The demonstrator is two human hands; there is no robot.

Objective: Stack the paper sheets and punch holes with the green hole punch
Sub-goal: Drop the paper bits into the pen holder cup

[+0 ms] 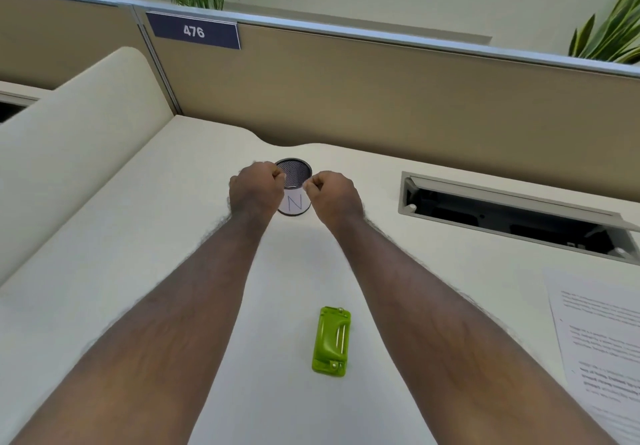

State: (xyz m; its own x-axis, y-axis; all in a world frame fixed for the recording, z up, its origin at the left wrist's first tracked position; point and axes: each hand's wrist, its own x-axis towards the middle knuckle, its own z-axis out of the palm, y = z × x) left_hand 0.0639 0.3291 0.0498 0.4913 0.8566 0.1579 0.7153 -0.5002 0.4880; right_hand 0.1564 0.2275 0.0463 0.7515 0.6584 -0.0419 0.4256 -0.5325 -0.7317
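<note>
The green hole punch [330, 341] lies on the tabletop [166, 236] between the forearms; it is judged rigid and compact, best gripped across its sides. The paper sheets [602, 347] (thin, floppy) lie right. Both hands, left hand [255, 191] and right hand [334, 197], are curled with fingers closed, apparently empty, beside a mesh cup [294, 176].

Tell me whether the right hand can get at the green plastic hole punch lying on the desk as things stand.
Probably yes. The green plastic hole punch lies bare on the cream desk between the forearms, nothing on or against it. The right hand, curled beside the black mesh cup, would only need drawing back.
</note>
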